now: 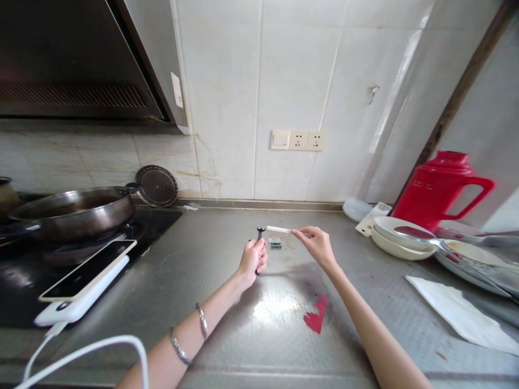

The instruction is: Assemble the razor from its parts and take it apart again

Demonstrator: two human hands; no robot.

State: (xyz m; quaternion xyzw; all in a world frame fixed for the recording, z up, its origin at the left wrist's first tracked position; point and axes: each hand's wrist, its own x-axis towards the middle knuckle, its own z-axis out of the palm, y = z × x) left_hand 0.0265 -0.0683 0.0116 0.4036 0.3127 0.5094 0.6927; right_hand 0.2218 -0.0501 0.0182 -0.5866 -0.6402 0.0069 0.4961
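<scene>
1. While the left hand grips a black tool at frame centre, the right hand pinches a white stick just right of it.
2. Teal pieces lie between the hands.

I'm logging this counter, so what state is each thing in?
Slim black tool: upright, gripped by left hand.
Thin white stick: pinched by right hand.
Round steel pan: uncovered.
Rectangular pale-edged phone: screen dark.
White rounded plastic block: cable plugged in.
Red plastic flask: upright.
Round perforated metal disc: leaning on wall.
Pale round bowls: stacked.
</scene>
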